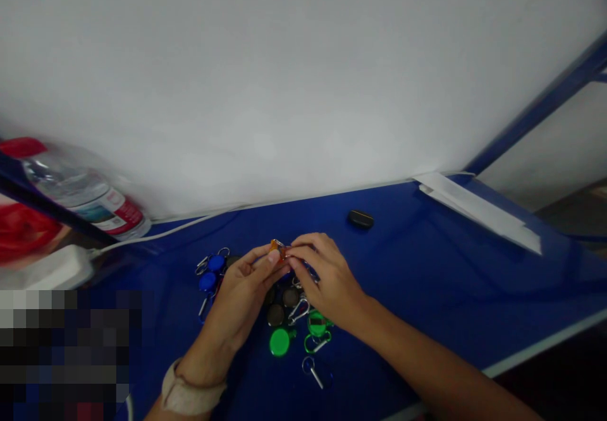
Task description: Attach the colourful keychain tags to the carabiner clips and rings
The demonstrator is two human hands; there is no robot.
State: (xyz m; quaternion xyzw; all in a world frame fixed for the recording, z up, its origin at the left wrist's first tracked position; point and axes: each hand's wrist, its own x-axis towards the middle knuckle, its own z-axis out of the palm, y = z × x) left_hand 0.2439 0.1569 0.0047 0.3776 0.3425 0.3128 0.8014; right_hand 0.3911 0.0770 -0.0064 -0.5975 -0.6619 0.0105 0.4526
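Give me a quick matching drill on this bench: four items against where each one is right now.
1. orange tag
2. green tag
3. black oval object
4. water bottle

a. alone, beyond the hands
b. far left, by the wall
c. pinched between left hand and right hand
d. loose, on the near side of the hands

Pairs: 1-c, 2-d, 3-a, 4-b

orange piece (pixel 277 249): pinched between fingertips of my left hand (pixel 244 294) and right hand (pixel 327 282), mostly covered, can't tell what it is
key tags (pixel 279 342): my hands cover the middle of the pile, can't count them
bottle (pixel 85 196): blurry, cap end cut by the left edge
red thing (pixel 19 231): just a smear, cut off left
dark lump (pixel 360 219): too small to make out
bottom-left corner (pixel 66 351): pixelated blocks
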